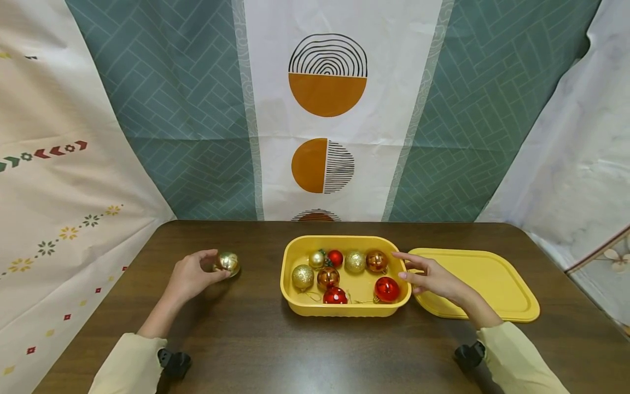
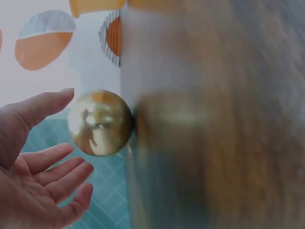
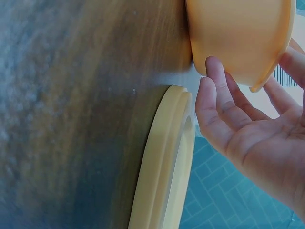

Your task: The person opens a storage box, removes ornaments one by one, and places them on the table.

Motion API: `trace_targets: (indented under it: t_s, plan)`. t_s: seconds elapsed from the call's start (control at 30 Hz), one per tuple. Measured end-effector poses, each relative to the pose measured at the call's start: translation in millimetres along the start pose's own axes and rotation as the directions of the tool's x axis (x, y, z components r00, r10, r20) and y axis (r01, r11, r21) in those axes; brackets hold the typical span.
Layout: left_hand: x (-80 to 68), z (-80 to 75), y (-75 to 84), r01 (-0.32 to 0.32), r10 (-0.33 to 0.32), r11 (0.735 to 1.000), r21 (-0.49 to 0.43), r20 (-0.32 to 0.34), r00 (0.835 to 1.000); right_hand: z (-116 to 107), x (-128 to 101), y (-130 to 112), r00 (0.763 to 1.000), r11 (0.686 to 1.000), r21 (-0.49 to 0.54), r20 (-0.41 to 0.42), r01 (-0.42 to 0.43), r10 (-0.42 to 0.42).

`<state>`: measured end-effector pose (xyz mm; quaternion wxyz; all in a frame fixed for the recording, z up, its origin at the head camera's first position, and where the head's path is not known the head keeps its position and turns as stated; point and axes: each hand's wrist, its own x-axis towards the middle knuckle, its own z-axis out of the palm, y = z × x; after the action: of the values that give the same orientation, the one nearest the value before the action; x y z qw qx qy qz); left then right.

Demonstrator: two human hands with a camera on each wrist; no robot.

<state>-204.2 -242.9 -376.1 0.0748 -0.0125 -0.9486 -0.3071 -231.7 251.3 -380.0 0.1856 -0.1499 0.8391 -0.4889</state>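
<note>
A shiny gold bauble (image 1: 227, 264) sits on the table at the left. My left hand (image 1: 193, 276) is beside it, with spread fingers (image 2: 64, 179) and the thumb close to its surface; whether they touch it I cannot tell. Further right stands a yellow plastic box (image 1: 339, 311) holding several red, gold and copper baubles. My right hand (image 1: 433, 278) is at the box's right end, its index finger and thumb over the rim. In the right wrist view, its other fingers (image 3: 228, 112) hang loosely bent outside the box wall; contact with the wall is unclear.
The yellow lid (image 1: 484, 279) lies on the brown table (image 1: 305, 355) right of the box, under my right hand and partly behind it. A patterned cloth (image 1: 197, 109) hangs along the table's back edge, and pale cloths hang at both sides.
</note>
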Motion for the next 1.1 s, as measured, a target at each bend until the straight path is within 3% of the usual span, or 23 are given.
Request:
trace_targets:
  t_s: [0.13, 0.3, 0.5, 0.77, 1.1]
  plan:
    - [-1.3, -2.2, 10.1, -0.042, 0.043, 0.999, 0.004, -0.053, 0.998, 0, -1, 0, 1.000, 1.000, -0.001, -0.003, 0.000, 0.000]
    - [-3.1, 2.1, 31.9, -0.094, 0.089, 0.994, -0.057, -0.091, 0.992, -1, -1, 0, 1.000, 1.000, 0.007, -0.004, -0.002, 0.002]
    - [-3.3, 19.5, 58.7, -0.139, 0.126, 0.973, -0.186, -0.083, 0.989, -1, -1, 1, 1.000, 1.000, 0.020, -0.004, -0.004, 0.004]
    - [-3.0, 45.4, 92.7, -0.238, 0.228, 0.941, -0.241, -0.070, 0.971, -1, -1, 2, 1.000, 1.000, 0.023, -0.002, 0.003, -0.003]
    - [-0.4, 77.4, 123.9, -0.263, 0.273, 0.905, -0.335, -0.017, 0.962, 1, 0, 3, 1.000, 1.000, 0.019, 0.003, 0.015, -0.015]
